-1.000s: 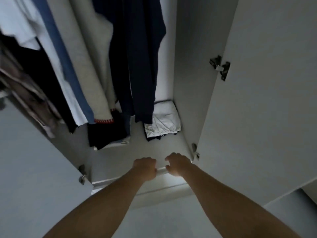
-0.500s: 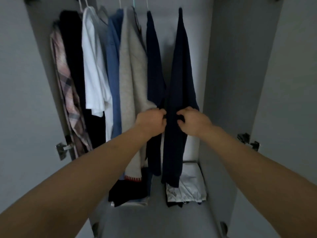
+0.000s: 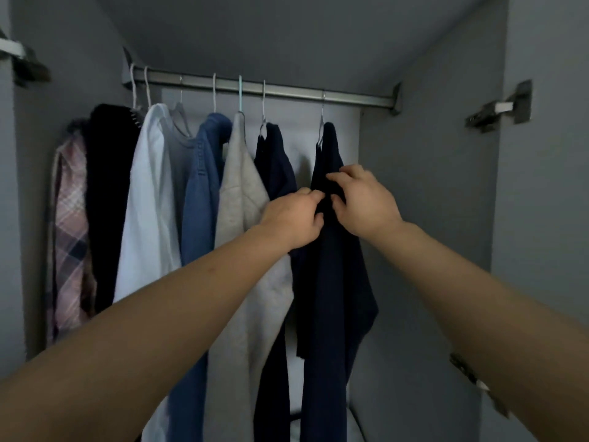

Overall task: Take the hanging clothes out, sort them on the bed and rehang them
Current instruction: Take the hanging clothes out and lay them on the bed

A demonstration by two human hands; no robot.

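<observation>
Several garments hang on hangers from a metal rail (image 3: 287, 92) inside an open wardrobe. The rightmost one is a dark navy top (image 3: 334, 298), set apart from the others. My left hand (image 3: 294, 218) pinches its fabric from the left at chest height. My right hand (image 3: 360, 202) grips the same fabric from the right, fingers curled into the cloth. Left of it hang a second navy garment (image 3: 275, 167), a grey sweater (image 3: 242, 193), a blue denim shirt (image 3: 204, 186), a white shirt (image 3: 149, 193), a black piece (image 3: 108, 186) and a pink plaid shirt (image 3: 68, 224).
The wardrobe's grey right side wall (image 3: 424, 218) stands close beside the navy top. Door hinges (image 3: 500, 111) stick out at upper right and upper left. The open right door (image 3: 548, 186) fills the right edge of the view.
The view tilted up from the wardrobe floor to the rail. My hands left the drawer edge and rose along the navy top, now holding it nearer its hanger.
</observation>
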